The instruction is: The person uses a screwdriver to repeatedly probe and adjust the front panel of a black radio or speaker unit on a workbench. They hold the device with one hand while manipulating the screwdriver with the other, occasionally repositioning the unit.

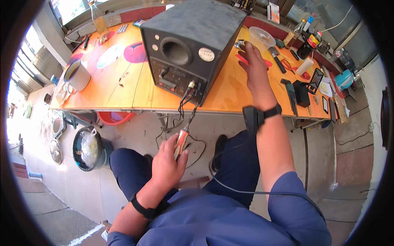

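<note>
A big black speaker box (193, 24) stands on the orange table, its panel with a round port, knobs and plugged-in cables (185, 97) turned toward me. Below the table edge my left hand (169, 162) is wrapped round the red-and-white handle of a screwdriver (182, 139). Its dark shaft points up toward the lower corner of the speaker, near the hanging cables. My right hand (255, 65) is raised just right of the speaker with its fingers stretched out and nothing in them. Whether it touches the speaker's side, I cannot tell.
A white mug (77, 76) and a glass bottle (98, 20) are on the table's left. Right of my arm lie a clear plastic bowl (262, 37), pliers (286, 64), a green-handled tool (289, 92) and a dark bottle (308, 46). A bucket (104, 153) with a plastic bag stands on the floor.
</note>
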Available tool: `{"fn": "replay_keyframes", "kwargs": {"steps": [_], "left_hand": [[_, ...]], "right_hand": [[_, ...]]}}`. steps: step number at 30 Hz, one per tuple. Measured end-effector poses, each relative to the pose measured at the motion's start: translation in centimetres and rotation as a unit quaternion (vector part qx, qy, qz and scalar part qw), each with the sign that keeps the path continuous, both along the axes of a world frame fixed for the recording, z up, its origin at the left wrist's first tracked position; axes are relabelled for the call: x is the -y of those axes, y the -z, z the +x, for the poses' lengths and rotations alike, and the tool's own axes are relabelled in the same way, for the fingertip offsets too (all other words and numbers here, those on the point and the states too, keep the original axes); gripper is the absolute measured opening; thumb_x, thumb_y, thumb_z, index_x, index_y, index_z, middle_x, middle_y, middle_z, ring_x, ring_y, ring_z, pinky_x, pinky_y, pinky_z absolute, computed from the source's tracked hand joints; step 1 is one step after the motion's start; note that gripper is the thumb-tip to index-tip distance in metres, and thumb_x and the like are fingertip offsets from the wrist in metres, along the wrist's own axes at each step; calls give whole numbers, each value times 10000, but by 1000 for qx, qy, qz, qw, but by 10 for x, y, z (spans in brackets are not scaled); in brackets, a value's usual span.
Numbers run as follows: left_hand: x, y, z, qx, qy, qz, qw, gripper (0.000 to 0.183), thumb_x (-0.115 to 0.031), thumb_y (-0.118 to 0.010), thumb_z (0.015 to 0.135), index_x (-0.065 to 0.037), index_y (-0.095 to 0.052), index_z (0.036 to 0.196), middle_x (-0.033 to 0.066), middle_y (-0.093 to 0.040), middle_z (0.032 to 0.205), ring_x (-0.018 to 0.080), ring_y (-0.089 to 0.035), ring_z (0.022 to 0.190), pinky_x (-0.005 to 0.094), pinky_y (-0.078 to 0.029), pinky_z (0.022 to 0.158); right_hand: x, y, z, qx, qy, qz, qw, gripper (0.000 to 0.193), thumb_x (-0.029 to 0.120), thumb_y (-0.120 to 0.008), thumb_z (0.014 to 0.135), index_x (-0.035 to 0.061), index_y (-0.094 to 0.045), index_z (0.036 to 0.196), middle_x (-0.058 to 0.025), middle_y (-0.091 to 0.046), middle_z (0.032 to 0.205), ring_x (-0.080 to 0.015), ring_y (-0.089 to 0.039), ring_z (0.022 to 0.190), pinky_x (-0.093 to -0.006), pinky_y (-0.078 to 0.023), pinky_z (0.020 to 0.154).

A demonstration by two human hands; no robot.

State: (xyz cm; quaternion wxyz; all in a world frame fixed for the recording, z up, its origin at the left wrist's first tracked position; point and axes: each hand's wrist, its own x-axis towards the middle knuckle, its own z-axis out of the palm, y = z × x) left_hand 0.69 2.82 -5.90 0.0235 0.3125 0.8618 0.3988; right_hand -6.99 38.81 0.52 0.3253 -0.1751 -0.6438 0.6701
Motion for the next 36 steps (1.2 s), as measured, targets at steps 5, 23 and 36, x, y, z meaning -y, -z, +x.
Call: {"fn": "replay_keyframes", "kwargs": {"steps": [5,23,36], "left_hand": [[0,-3,0,30,-12,-4,999,523,-174,-730,922,-43,-510,1379,217,-645,1164,415,-665,1037,454,-556,853],[2,2,-6,549,-9,259,794,422,-215,-649,1029,-12,-521,1376,42,-649,1015,99,-588,695,266,-503,597],[-3,-8,-1,-95,-11,-71,993,577,-125,-744,872,-50,-532,1404,144,-618,953,340,-655,700,413,-543,580]], "right_hand": [[-19,-45,-56,-58,-45,-48,996,797,703,-534,980,104,-484,1504,-87,-498,1526,-241,-420,1416,-492,-262,1184],[-61,-40,-121,-100,-127,-95,982,415,393,-627,922,67,-617,1179,-65,-634,1143,-199,-576,1078,-342,-438,975],[-52,-48,-115,-99,-123,-84,984,434,433,-582,943,66,-659,1162,-78,-706,1133,-240,-635,1072,-365,-460,973]]}}
